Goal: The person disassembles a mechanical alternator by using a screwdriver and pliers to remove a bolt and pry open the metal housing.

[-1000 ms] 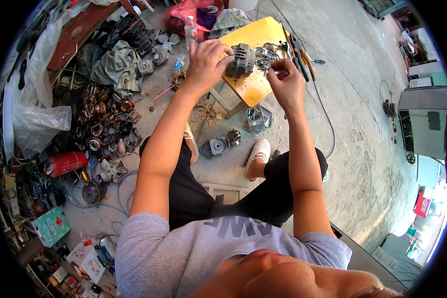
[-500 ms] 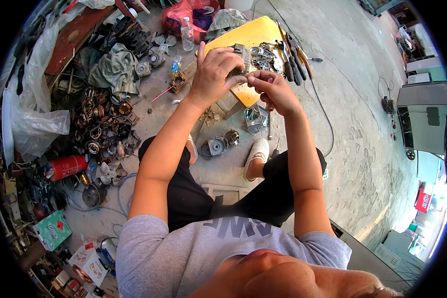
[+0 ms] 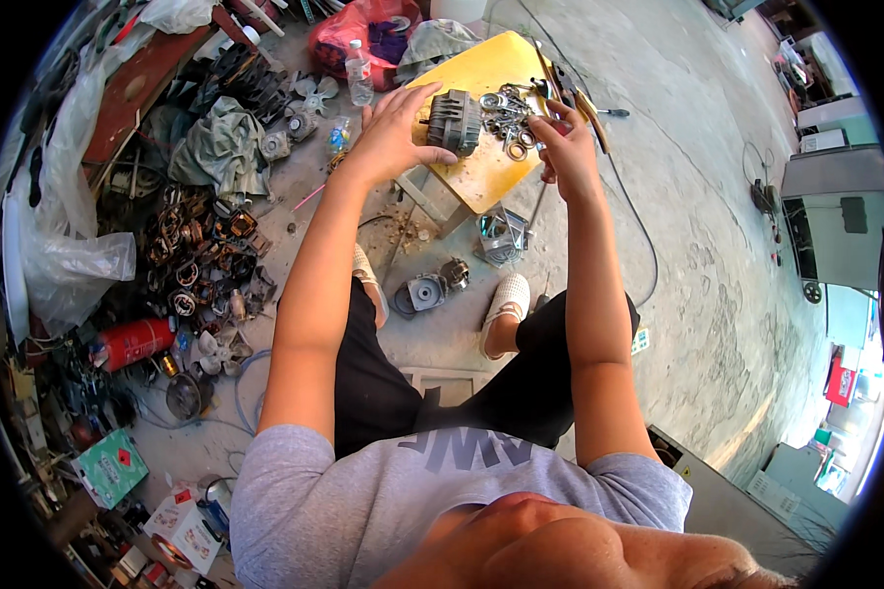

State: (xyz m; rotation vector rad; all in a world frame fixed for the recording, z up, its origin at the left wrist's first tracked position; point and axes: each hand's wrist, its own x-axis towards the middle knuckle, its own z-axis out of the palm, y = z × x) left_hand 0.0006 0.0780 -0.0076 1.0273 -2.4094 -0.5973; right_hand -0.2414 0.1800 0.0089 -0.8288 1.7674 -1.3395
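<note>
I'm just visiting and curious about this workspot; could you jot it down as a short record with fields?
Work surface: yellow tabletop
Main item: grey finned motor-like block, on the tabletop
Left hand: spread open beside the block; contact unclear
Right hand: fingers curled, near loose metal parts; grip contents unclear
Right edge: several long-handled tools
Beyond left hand: clear plastic bottle
Between the feet: grey round-faced part, on the floor
</note>
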